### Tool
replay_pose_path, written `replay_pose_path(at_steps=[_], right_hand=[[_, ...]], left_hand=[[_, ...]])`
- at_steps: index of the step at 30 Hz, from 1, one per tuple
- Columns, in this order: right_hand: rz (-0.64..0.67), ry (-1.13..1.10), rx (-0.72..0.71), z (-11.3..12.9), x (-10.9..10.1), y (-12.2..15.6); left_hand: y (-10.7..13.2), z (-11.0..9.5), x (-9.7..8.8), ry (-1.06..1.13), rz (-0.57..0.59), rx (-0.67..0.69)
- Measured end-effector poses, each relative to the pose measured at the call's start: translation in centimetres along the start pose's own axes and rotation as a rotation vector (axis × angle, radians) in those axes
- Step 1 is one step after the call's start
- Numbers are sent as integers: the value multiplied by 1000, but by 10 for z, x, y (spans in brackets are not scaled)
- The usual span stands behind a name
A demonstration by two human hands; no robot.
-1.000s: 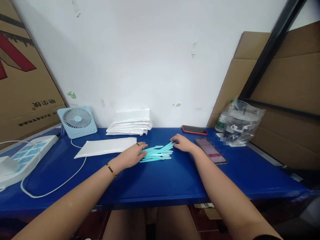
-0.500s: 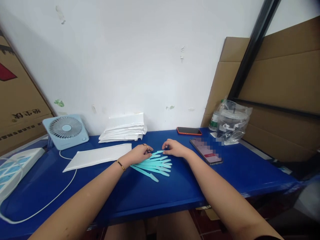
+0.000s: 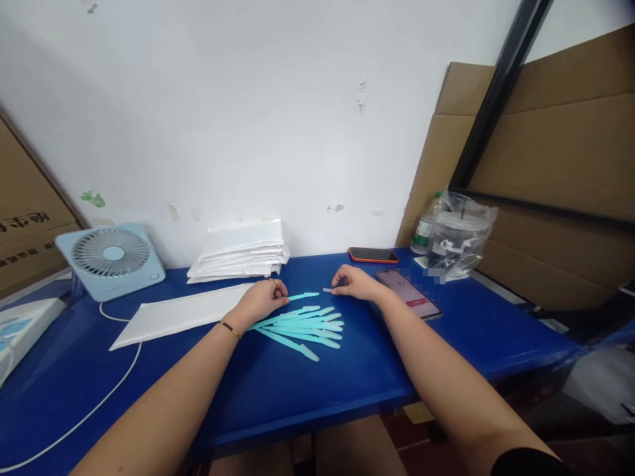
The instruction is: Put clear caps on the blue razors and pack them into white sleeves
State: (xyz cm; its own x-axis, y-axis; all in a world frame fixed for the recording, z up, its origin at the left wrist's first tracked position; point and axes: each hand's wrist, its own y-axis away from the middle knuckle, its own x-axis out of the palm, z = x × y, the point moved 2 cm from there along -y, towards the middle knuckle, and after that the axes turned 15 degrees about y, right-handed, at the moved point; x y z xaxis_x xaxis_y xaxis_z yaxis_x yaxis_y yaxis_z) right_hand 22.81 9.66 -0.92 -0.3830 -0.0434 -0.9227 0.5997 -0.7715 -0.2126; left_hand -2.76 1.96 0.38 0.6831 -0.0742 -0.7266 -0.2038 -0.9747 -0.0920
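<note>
My left hand point(image 3: 258, 304) is closed on the handle of a turquoise eyebrow razor point(image 3: 304, 295), whose blade end points right. Across a small gap, my right hand point(image 3: 355, 283) pinches a small pale, translucent cap point(image 3: 327, 289) between thumb and fingers. Below both hands several more turquoise eyebrow razors point(image 3: 302, 327) lie fanned out on the blue table, heads to the right, with some handle ends hidden near my left wrist. A flat white padded mailer point(image 3: 178, 315) lies left of my left hand, partly beneath it.
A stack of white mailers point(image 3: 238, 254) stands against the wall. To the left are a light-blue fan point(image 3: 113, 259) and a white power strip point(image 3: 30, 330) with cables. On the right lie two phones point(image 3: 373, 255), a bottle point(image 3: 423, 231) and a bagged clear container point(image 3: 459, 238).
My right hand has moved up and right with the cap, now apart from the razor. My left hand has shifted slightly up and left with the razor, away from the fan of razors.
</note>
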Motion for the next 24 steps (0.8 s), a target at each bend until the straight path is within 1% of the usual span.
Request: replay_pose_path(at_steps=[2, 3, 6, 9, 11, 14, 20, 22, 24], right_hand=[[-34, -17, -73, 12, 0, 1], [-25, -28, -113, 20, 2, 2], [61, -35, -186, 44, 9, 3], [124, -32, -190, 56, 14, 2], [139, -44, -181, 56, 15, 1], [134, -61, -165, 49, 12, -1], [54, -41, -108, 23, 5, -3], [37, -44, -86, 17, 4, -3], [24, -64, -85, 17, 3, -1]], left_hand=[[3, -2, -5, 2, -1, 6], [5, -3, -7, 4, 18, 7], [11, -7, -7, 14, 116, 1], [14, -8, -3, 13, 184, -30], [14, -9, -1, 4, 200, -32], [13, -13, 1, -3, 199, -4], [7, -14, -1, -118, 47, 22], [7, -11, -2, -135, 32, 16], [7, -9, -4, -128, 29, 7]])
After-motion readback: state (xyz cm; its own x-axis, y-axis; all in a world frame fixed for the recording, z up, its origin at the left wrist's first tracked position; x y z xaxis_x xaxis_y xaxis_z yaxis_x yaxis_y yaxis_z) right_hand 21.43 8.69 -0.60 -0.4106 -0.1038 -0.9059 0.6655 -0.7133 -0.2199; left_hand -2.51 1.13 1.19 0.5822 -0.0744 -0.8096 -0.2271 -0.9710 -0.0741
